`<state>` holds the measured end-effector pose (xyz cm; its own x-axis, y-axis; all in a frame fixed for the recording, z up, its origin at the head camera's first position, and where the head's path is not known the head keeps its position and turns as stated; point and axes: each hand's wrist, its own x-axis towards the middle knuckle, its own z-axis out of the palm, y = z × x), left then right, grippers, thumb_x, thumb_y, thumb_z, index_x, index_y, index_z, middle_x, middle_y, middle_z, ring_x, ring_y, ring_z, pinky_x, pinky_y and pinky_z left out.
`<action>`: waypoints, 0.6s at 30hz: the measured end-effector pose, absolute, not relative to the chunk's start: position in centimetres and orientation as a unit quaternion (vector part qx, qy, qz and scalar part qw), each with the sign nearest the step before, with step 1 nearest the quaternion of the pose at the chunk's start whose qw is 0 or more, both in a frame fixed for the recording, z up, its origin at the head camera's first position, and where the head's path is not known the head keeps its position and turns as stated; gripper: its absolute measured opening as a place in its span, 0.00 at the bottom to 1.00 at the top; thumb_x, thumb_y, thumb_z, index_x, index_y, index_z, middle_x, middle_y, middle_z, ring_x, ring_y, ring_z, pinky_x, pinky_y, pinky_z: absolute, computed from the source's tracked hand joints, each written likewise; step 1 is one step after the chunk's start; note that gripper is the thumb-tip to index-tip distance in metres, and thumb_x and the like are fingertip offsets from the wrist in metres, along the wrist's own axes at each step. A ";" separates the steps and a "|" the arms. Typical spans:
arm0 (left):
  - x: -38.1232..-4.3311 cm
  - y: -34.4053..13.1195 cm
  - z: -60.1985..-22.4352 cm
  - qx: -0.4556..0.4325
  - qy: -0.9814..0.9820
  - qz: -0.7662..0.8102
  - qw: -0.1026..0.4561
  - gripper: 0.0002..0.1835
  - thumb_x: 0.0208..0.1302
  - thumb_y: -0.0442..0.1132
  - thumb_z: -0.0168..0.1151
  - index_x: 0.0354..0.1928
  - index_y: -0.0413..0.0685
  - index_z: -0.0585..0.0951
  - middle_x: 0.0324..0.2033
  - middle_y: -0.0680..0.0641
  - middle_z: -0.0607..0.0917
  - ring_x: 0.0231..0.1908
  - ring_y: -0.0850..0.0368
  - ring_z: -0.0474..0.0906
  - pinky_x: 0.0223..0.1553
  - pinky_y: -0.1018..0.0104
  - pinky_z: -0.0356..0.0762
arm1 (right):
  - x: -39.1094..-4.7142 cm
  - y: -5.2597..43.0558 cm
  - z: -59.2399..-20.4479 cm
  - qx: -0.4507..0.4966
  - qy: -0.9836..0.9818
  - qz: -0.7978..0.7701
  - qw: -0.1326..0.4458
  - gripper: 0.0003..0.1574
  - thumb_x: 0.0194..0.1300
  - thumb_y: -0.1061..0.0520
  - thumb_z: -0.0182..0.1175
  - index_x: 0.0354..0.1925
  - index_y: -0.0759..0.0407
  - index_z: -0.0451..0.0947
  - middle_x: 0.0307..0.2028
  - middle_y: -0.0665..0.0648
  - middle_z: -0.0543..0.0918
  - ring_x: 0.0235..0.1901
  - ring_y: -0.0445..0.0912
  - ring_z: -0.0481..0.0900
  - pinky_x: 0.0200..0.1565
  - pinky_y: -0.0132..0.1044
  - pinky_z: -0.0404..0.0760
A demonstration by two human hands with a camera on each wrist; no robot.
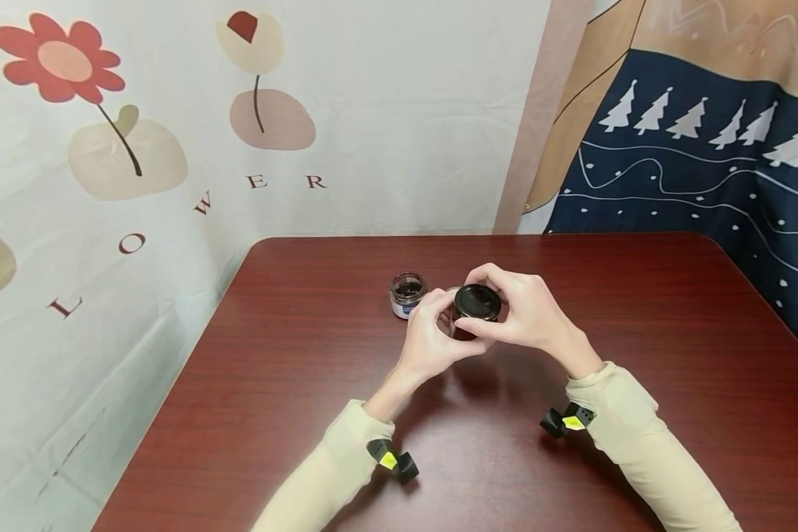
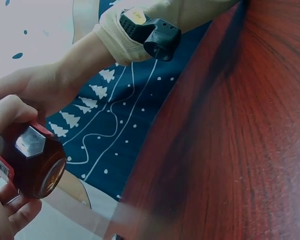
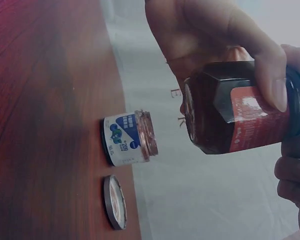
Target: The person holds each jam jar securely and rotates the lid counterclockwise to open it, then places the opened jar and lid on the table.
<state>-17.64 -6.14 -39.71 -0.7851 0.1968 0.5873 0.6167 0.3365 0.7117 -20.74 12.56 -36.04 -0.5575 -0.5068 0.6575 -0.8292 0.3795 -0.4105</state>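
Head view: my left hand (image 1: 432, 336) is gripping the jar (image 3: 240, 117) by its sides, my right hand (image 1: 528, 307) its lid (image 1: 477, 301); I'm expecting hefty, slick, breakable glass.

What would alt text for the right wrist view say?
The left hand holds a dark, red-labelled jar while the right hand grips its black lid. Beyond, on the reddish-brown table, are an open jar with a blue-and-white label and a loose lid beside it.
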 end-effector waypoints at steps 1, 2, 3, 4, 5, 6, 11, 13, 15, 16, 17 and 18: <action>-17.6 -6.1 -39.8 -0.258 -0.792 -0.511 0.210 0.25 0.39 0.37 0.81 0.45 0.47 0.85 0.29 0.52 0.78 0.34 0.56 0.73 0.33 0.54 0.79 | -20.7 12.5 -36.1 0.416 -0.801 0.367 0.225 0.33 0.55 0.34 0.73 0.47 0.52 0.78 0.29 0.42 0.81 0.24 0.36 0.72 0.25 0.36 0.75; -17.6 -6.1 -39.8 -0.260 -0.794 -0.506 0.216 0.25 0.39 0.38 0.81 0.45 0.47 0.85 0.29 0.52 0.79 0.34 0.55 0.73 0.33 0.54 0.79 | -20.7 12.4 -36.1 0.415 -0.801 0.364 0.232 0.34 0.56 0.31 0.71 0.47 0.53 0.77 0.29 0.43 0.82 0.25 0.36 0.73 0.26 0.35 0.75; -17.6 -6.0 -39.8 -0.262 -0.794 -0.503 0.222 0.25 0.39 0.38 0.81 0.45 0.47 0.85 0.30 0.51 0.79 0.34 0.53 0.74 0.34 0.54 0.78 | -20.7 12.4 -36.1 0.413 -0.801 0.363 0.238 0.34 0.56 0.29 0.69 0.46 0.53 0.77 0.29 0.43 0.82 0.25 0.36 0.74 0.26 0.34 0.75; -17.5 -6.0 -39.9 -0.263 -0.793 -0.500 0.226 0.26 0.38 0.38 0.81 0.45 0.47 0.85 0.30 0.51 0.79 0.35 0.51 0.74 0.35 0.54 0.78 | -20.6 12.3 -36.1 0.411 -0.801 0.360 0.244 0.35 0.57 0.27 0.67 0.46 0.53 0.77 0.29 0.44 0.82 0.25 0.36 0.74 0.27 0.33 0.75; -17.5 -6.0 -39.9 -0.265 -0.792 -0.500 0.230 0.26 0.38 0.38 0.81 0.45 0.46 0.85 0.30 0.51 0.80 0.35 0.50 0.75 0.35 0.53 0.77 | -20.6 12.2 -36.1 0.410 -0.801 0.359 0.249 0.36 0.58 0.26 0.66 0.45 0.53 0.77 0.29 0.44 0.82 0.25 0.37 0.75 0.27 0.34 0.75; -17.5 -5.9 -39.9 -0.267 -0.790 -0.500 0.232 0.26 0.38 0.38 0.81 0.45 0.46 0.85 0.30 0.51 0.80 0.35 0.48 0.75 0.36 0.53 0.77 | -20.6 12.2 -36.2 0.408 -0.801 0.357 0.255 0.37 0.58 0.25 0.65 0.45 0.53 0.77 0.29 0.45 0.82 0.25 0.37 0.75 0.27 0.34 0.75; -17.3 -5.8 -39.8 -0.266 -0.790 -0.498 0.241 0.26 0.36 0.38 0.81 0.44 0.47 0.85 0.29 0.52 0.79 0.34 0.50 0.75 0.37 0.58 0.74 | -20.4 11.9 -36.1 0.397 -0.803 0.349 0.275 0.39 0.55 0.22 0.64 0.42 0.53 0.78 0.28 0.45 0.82 0.25 0.37 0.76 0.26 0.37 0.75; -17.3 -5.8 -39.7 -0.264 -0.792 -0.494 0.244 0.27 0.36 0.39 0.82 0.44 0.47 0.85 0.30 0.52 0.80 0.34 0.53 0.75 0.39 0.62 0.73 | -20.3 11.8 -36.1 0.389 -0.806 0.343 0.284 0.40 0.54 0.20 0.63 0.42 0.52 0.78 0.27 0.45 0.82 0.24 0.37 0.76 0.26 0.37 0.75; -17.2 -5.7 -39.7 -0.262 -0.794 -0.488 0.250 0.27 0.35 0.39 0.82 0.44 0.47 0.85 0.31 0.52 0.81 0.35 0.54 0.75 0.40 0.64 0.73 | -20.3 11.6 -36.1 0.381 -0.810 0.337 0.292 0.41 0.53 0.19 0.62 0.41 0.52 0.78 0.26 0.44 0.82 0.24 0.37 0.75 0.25 0.37 0.74; -17.2 -5.7 -39.6 -0.261 -0.795 -0.486 0.252 0.27 0.34 0.39 0.82 0.44 0.47 0.86 0.32 0.52 0.82 0.35 0.55 0.75 0.41 0.65 0.73 | -20.2 11.5 -36.1 0.377 -0.811 0.335 0.297 0.41 0.54 0.18 0.61 0.40 0.52 0.78 0.26 0.44 0.81 0.23 0.37 0.74 0.24 0.37 0.74; -17.1 -5.6 -39.6 -0.261 -0.796 -0.483 0.255 0.28 0.34 0.39 0.82 0.45 0.46 0.86 0.32 0.51 0.82 0.36 0.55 0.75 0.42 0.65 0.73 | -20.2 11.5 -36.1 0.372 -0.813 0.332 0.302 0.41 0.54 0.18 0.60 0.39 0.51 0.78 0.25 0.44 0.81 0.22 0.37 0.74 0.24 0.37 0.73; -17.1 -5.6 -39.5 -0.261 -0.796 -0.481 0.259 0.28 0.34 0.38 0.82 0.45 0.46 0.86 0.33 0.51 0.83 0.36 0.55 0.76 0.42 0.64 0.74 | -20.2 11.4 -36.2 0.368 -0.813 0.328 0.309 0.41 0.54 0.17 0.60 0.39 0.51 0.78 0.24 0.45 0.80 0.22 0.37 0.74 0.23 0.38 0.73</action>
<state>-17.14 -5.60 -39.54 -0.7297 0.1656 0.6634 0.6643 0.4013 0.6306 -20.18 11.37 -36.18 -0.5390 -0.3955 0.7436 -0.8010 0.5137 -0.3074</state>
